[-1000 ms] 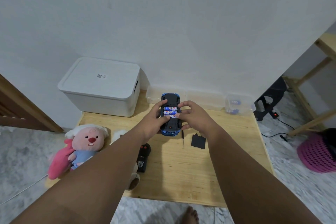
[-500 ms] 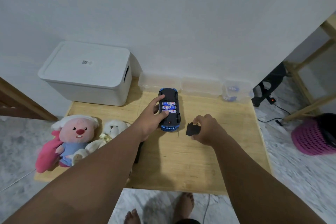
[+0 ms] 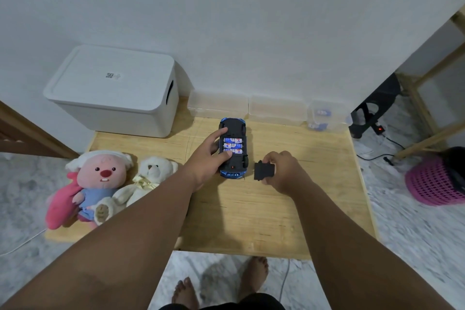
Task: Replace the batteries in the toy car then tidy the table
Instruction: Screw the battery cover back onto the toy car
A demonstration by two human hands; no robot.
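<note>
in front of you a plain white wall (image 3: 251,20) rises behind the low wooden table (image 3: 251,221). grey marbled floor (image 3: 415,234) spreads around it. at far right you see a pale wooden frame (image 3: 420,108), at left a brown wooden panel (image 3: 25,138). the light is soft and even.

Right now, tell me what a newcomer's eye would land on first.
The upturned blue toy car at the middle of the table, three blue-and-white batteries showing in its open bay, held by the left hand. Right of it, the right hand pinches the black battery cover. A pink plush toy and a white teddy bear lie at the table's left edge.
</note>
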